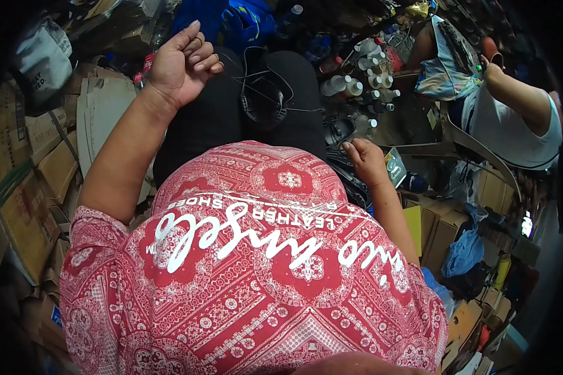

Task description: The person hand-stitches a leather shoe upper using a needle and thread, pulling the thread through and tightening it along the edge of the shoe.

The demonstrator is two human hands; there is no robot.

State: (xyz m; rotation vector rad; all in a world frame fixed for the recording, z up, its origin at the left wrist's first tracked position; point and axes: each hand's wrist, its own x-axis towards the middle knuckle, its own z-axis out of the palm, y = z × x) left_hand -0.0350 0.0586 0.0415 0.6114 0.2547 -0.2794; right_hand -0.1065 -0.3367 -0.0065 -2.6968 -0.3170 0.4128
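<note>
My left hand (pixel 184 67) is raised over my left thigh, with its fingers curled in and a ring on one finger. A thin strand seems to run from near its fingertips toward my lap; what the fingers hold is too fine to make out. Between my thighs lies a dark item with looped thin cords or wires (pixel 264 94). Lower, beside my right thigh, my right hand (pixel 366 160) has thumb and finger pressed together, and I cannot make out what is in them. Close to its fingertips lies a black strapped object (pixel 339 131), perhaps a sandal.
Several plastic bottles (pixel 350 85) stand ahead on the right. Cardboard (pixel 57 159) is piled at my left, and boxes (pixel 444 234) lie at my right by a blue plastic bag (pixel 464 251). Another person in a white shirt (pixel 507 122) sits at the right, near a colourful bag (pixel 447 80).
</note>
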